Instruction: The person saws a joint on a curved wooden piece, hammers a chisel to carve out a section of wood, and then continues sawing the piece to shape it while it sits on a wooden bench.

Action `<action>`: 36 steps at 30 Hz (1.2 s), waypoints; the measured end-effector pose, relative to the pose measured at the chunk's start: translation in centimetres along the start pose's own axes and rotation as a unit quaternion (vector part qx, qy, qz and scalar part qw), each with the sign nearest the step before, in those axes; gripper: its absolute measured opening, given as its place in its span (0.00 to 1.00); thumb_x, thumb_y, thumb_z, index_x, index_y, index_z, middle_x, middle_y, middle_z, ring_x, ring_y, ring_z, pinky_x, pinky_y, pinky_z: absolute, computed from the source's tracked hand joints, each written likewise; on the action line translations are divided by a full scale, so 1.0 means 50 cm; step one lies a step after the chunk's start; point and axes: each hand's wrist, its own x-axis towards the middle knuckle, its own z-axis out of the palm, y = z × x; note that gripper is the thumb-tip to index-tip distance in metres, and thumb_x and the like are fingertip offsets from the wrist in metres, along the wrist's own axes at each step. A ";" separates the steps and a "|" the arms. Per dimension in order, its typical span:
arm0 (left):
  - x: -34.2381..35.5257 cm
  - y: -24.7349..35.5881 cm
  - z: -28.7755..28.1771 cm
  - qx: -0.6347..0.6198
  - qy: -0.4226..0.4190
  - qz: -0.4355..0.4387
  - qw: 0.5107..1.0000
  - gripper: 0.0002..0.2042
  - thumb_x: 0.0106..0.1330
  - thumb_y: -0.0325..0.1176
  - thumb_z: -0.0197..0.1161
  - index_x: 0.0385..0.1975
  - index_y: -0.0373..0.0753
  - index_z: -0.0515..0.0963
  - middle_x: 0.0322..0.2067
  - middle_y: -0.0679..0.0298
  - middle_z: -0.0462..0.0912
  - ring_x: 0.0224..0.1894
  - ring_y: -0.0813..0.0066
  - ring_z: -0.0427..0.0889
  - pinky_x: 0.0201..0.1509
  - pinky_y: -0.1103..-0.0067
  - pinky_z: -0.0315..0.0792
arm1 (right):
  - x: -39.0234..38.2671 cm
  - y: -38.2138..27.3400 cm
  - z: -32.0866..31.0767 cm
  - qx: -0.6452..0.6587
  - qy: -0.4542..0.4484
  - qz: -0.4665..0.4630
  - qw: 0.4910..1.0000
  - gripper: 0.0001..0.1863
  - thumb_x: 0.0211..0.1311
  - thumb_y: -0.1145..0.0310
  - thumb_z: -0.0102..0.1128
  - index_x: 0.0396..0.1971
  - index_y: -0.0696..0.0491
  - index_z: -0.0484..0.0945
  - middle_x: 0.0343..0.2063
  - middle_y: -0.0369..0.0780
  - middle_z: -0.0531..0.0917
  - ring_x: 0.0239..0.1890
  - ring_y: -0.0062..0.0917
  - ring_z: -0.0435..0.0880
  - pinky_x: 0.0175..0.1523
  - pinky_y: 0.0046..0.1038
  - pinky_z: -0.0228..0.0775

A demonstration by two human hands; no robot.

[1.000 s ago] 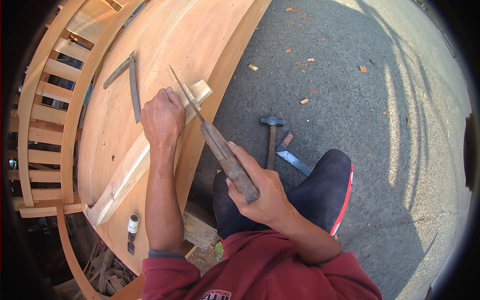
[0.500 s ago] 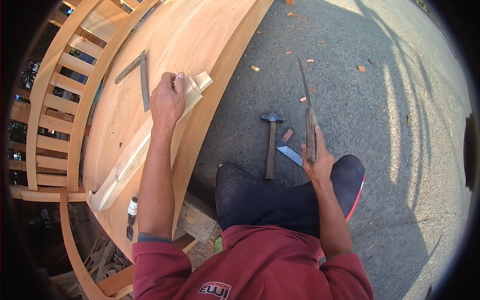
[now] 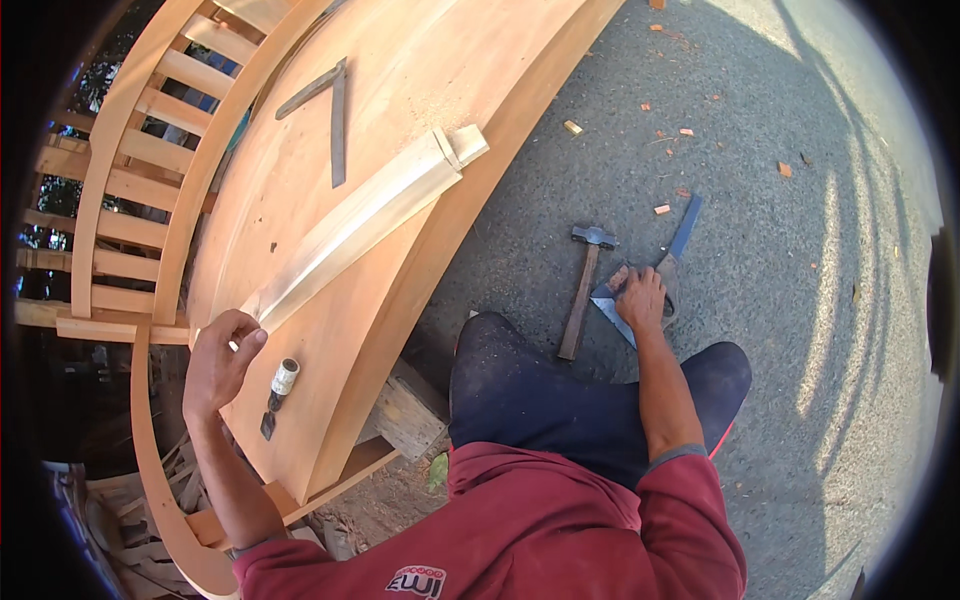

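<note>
My left hand [image 3: 222, 365] is closed around the lower end of a long, slightly curved wooden piece [image 3: 350, 232], and it hides that end. The piece lies slantwise on a broad wooden board and has a narrower, cut-in tip at its far end. Down on the pavement, my right hand [image 3: 641, 300] has its fingers closed at the brick-coloured handle of a try square [image 3: 613, 312]. Right beside that hand lies a handsaw [image 3: 685, 228], its blade pointing away. A hammer [image 3: 580, 290] with a wooden handle rests just left of the square.
On the broad board [image 3: 400, 290] lie a hinged bevel gauge [image 3: 338, 125] and a chisel [image 3: 280, 395] with a whitish handle. A slatted wooden frame [image 3: 150, 190] stands at the left. Wood offcuts [image 3: 572, 127] are scattered over the pavement. A rough wooden block [image 3: 408, 415] sits under the board's near edge.
My left hand has moved from the wooden piece's far end to its near end. My right hand has put the saw on the ground and reached to the try square.
</note>
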 end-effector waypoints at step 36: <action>0.374 0.765 0.196 -0.205 0.196 0.374 0.883 0.16 0.61 0.41 0.72 0.42 0.42 0.75 0.31 0.56 0.85 0.36 0.50 0.87 0.37 0.57 0.78 | 0.002 0.077 -0.566 0.795 0.039 0.140 0.589 0.14 0.59 0.79 0.57 0.45 0.52 0.71 0.20 0.35 0.69 0.15 0.21 0.70 0.18 0.27 0.70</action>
